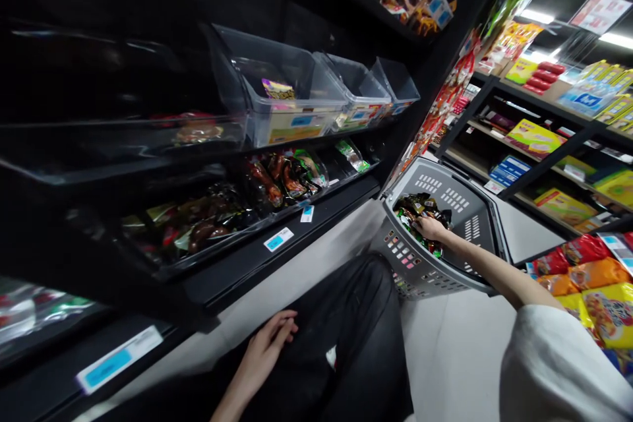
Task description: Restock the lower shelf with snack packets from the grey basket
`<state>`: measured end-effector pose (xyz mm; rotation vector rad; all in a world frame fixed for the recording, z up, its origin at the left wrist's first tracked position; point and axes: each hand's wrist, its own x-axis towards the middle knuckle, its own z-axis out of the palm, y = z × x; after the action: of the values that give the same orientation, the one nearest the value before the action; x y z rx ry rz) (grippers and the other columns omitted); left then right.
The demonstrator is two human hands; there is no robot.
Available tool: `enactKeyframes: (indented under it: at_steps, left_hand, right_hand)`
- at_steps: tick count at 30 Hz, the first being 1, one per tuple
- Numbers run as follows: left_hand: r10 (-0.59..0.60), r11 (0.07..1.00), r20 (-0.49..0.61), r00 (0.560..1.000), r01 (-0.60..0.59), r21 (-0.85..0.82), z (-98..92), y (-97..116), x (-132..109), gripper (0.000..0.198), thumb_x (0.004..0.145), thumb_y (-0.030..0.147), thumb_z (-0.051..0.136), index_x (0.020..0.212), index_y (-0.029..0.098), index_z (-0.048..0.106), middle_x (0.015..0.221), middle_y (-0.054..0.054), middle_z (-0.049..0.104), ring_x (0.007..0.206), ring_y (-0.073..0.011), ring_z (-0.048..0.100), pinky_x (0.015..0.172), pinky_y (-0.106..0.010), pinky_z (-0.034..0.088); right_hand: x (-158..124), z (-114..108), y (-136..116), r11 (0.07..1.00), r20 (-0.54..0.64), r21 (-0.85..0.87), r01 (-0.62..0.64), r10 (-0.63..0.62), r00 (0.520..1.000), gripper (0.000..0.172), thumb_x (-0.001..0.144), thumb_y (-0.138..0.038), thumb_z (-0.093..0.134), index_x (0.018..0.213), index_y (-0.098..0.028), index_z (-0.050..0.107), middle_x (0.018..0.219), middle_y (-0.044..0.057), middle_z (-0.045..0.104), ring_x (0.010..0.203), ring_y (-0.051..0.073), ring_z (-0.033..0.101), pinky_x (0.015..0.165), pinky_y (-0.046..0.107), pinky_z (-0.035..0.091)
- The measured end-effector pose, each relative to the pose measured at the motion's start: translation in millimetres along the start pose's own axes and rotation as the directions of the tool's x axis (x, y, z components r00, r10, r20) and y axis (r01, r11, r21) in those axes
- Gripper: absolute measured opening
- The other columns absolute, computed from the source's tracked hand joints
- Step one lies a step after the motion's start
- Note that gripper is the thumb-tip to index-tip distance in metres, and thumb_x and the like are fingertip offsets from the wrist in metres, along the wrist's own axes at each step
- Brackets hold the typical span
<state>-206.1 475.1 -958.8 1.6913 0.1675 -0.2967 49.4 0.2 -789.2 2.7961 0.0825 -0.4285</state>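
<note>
My right hand (429,229) reaches down into a grey slotted shopping basket (420,262) on the floor. Its fingers are closed at the pile of vacuum-packed snacks (419,203), dark and green packets with shiny wrapping; the fingertips are partly hidden among them. My left hand (267,346) lies relaxed on my dark trousers, fingers loosely bent and holding nothing. On the low shelf to the left, a clear bin holds dark packaged snacks (212,224), and beside it are reddish-brown vacuum packs (281,178) and a green packet (352,155).
Clear plastic bins (291,122) stand on the shelf above, one with a small purple-yellow packet (277,89). Price tags (278,239) line the black shelf edge (242,267). Bright snack bags (606,310) are stacked at right. Behind the basket, another shelf (534,171) holds boxes.
</note>
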Motion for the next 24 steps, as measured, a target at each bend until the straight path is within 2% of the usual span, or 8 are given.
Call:
enactKeyframes:
  at_steps: [4, 8, 12, 15, 16, 18, 20, 24]
  left_hand:
    - [0.003, 1.0, 0.001, 1.0, -0.003, 0.008, -0.4, 2, -2, 0.058, 0.085, 0.07, 0.049, 0.113, 0.021, 0.064, 0.092, -0.007, 0.072, 0.083, -0.0249, 0.067, 0.083, -0.04, 0.052]
    - [0.017, 1.0, -0.026, 1.0, -0.017, 0.004, -2.2, 8, -5, 0.057, 0.083, 0.068, 0.051, 0.112, 0.022, 0.065, 0.092, -0.007, 0.072, 0.083, -0.0251, 0.068, 0.082, -0.039, 0.053]
    - [0.032, 0.999, -0.056, 0.998, -0.033, -0.01, -1.9, 14, -5, 0.06, 0.08, 0.072, 0.052, 0.108, 0.02, 0.066, 0.086, -0.007, 0.072, 0.078, -0.0247, 0.068, 0.078, -0.038, 0.053]
    - [0.043, 0.999, -0.068, 0.997, -0.045, -0.023, -0.1, 16, -5, 0.06, 0.079, 0.072, 0.052, 0.107, 0.021, 0.066, 0.085, -0.007, 0.072, 0.077, -0.0244, 0.068, 0.078, -0.038, 0.053]
    - [0.049, 0.998, -0.068, 0.996, -0.051, -0.026, 0.6, 16, -5, 0.059, 0.079, 0.072, 0.052, 0.106, 0.021, 0.066, 0.085, -0.006, 0.072, 0.077, -0.0243, 0.068, 0.079, -0.038, 0.053]
    - [0.063, 0.997, -0.065, 0.996, -0.065, -0.036, 1.7, 17, -5, 0.059, 0.079, 0.072, 0.052, 0.105, 0.021, 0.066, 0.084, -0.006, 0.071, 0.077, -0.024, 0.067, 0.081, -0.038, 0.052]
    - [0.067, 0.996, -0.064, 0.996, -0.07, -0.049, 2.6, 16, -4, 0.059, 0.078, 0.072, 0.052, 0.104, 0.021, 0.066, 0.083, -0.006, 0.071, 0.076, -0.0238, 0.067, 0.082, -0.038, 0.052]
    - [0.046, 0.996, -0.075, 0.996, -0.051, -0.069, 3.5, 15, -3, 0.061, 0.076, 0.074, 0.053, 0.104, 0.022, 0.066, 0.083, -0.005, 0.071, 0.075, -0.0234, 0.067, 0.081, -0.038, 0.052]
  right_hand:
    - [0, 3, -3, 0.999, 0.0, 0.027, -0.017, 0.017, 1.0, 0.049, 0.088, -0.04, 0.062, 0.126, -0.01, 0.054, 0.12, 0.021, 0.066, 0.108, 0.029, 0.066, 0.086, 0.03, 0.047]
    - [-5, -8, -15, 1.0, -0.014, 0.02, -0.011, 0.011, 1.0, 0.057, 0.082, -0.046, 0.067, 0.126, -0.013, 0.055, 0.11, 0.018, 0.07, 0.1, 0.031, 0.069, 0.079, 0.032, 0.049]
    - [-10, -39, -14, 0.999, -0.078, 0.0, -0.04, 0.04, 0.996, 0.048, 0.075, -0.043, 0.073, 0.114, -0.015, 0.065, 0.105, 0.02, 0.072, 0.097, 0.033, 0.07, 0.077, 0.035, 0.049]
    - [-17, -74, -6, 0.998, -0.174, 0.027, -0.065, 0.069, 0.982, 0.035, 0.084, -0.047, 0.061, 0.097, -0.016, 0.071, 0.094, 0.017, 0.074, 0.088, 0.029, 0.071, 0.071, 0.031, 0.047]
    - [-20, -86, -3, 0.997, -0.212, 0.033, -0.075, 0.08, 0.974, 0.038, 0.09, -0.049, 0.052, 0.092, -0.016, 0.071, 0.089, 0.016, 0.074, 0.085, 0.028, 0.071, 0.069, 0.03, 0.045]
    - [-29, -109, 3, 0.992, -0.319, 0.079, -0.1, 0.12, 0.94, 0.054, 0.098, -0.051, 0.034, 0.084, -0.016, 0.071, 0.079, 0.016, 0.072, 0.078, 0.025, 0.069, 0.065, 0.029, 0.042]
    - [-41, -127, 5, 0.978, -0.456, 0.195, -0.07, 0.154, 0.877, 0.065, 0.1, -0.056, 0.023, 0.075, -0.016, 0.069, 0.068, 0.013, 0.068, 0.067, 0.024, 0.065, 0.06, 0.029, 0.038]
    - [-67, -148, -3, 0.906, -0.674, 0.394, 0.157, 0.168, 0.72, 0.069, 0.096, -0.068, 0.028, 0.06, -0.018, 0.059, 0.053, 0.006, 0.056, 0.053, 0.018, 0.05, 0.056, 0.03, 0.031]
